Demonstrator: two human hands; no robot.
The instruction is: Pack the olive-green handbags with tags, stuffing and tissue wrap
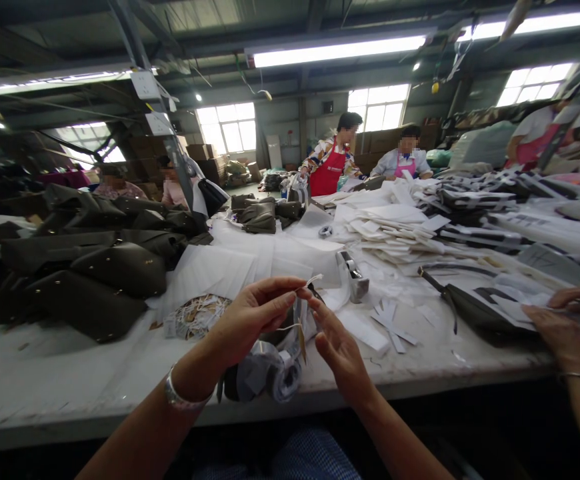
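My left hand (245, 320) is closed, thumb and index finger pinching a thin white string (315, 279) above the table's front edge. Fingers stretched out and thumb apart, my right hand (334, 343) meets the string at its fingertips. A narrow brownish tag (301, 343) hangs between the hands, by a second stretch of string. Below them sit rolls of tape (287, 381) and a grey wrapped item, partly hidden by my left hand. A heap of strings (197, 315) in a clear container lies left of my left wrist.
Dark bags (105, 280) are piled at left. A tape dispenser (354, 279), white strips (394, 323) and stacked white sheets (390, 227) lie ahead. At right, a co-worker's hands (565, 327) rest at a dark bag (490, 313). Several people work across the table (95, 380).
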